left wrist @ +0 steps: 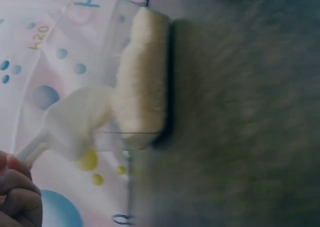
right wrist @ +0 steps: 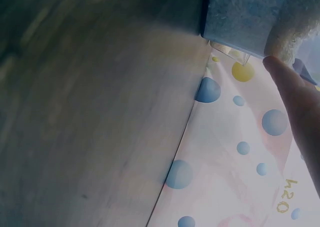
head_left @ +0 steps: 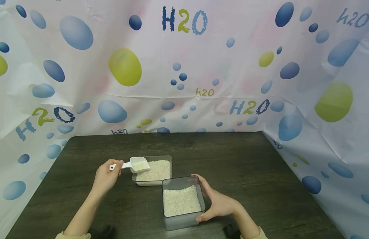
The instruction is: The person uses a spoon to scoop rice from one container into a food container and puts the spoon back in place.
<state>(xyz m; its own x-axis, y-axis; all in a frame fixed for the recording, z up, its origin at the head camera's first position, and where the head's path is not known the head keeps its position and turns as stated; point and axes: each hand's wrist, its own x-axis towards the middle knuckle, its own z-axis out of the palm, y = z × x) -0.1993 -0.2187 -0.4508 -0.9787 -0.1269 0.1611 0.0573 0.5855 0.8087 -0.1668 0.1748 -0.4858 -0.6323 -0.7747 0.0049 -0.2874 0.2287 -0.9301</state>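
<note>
My left hand [head_left: 106, 176] grips the handle of a white scoop [head_left: 138, 165]. The scoop is over the left part of a clear rectangular container [head_left: 171, 167] that holds white rice [head_left: 157, 171]; a little rice shows in its bowl. In the left wrist view, the scoop [left wrist: 75, 122] tilts beside the heaped rice [left wrist: 142, 77]. My right hand [head_left: 217, 200] holds the right side of a deeper grey see-through box [head_left: 182, 221], thumb at the near corner and fingers along the far side. Rice [head_left: 182, 200] lies inside this box too, below its rim.
Both containers stand on a dark wood-grain table [head_left: 250, 159], the grey box nearer and to the right of the clear one. A white curtain [head_left: 160, 109] with blue and green spots and H2O lettering hangs behind the table and along its sides.
</note>
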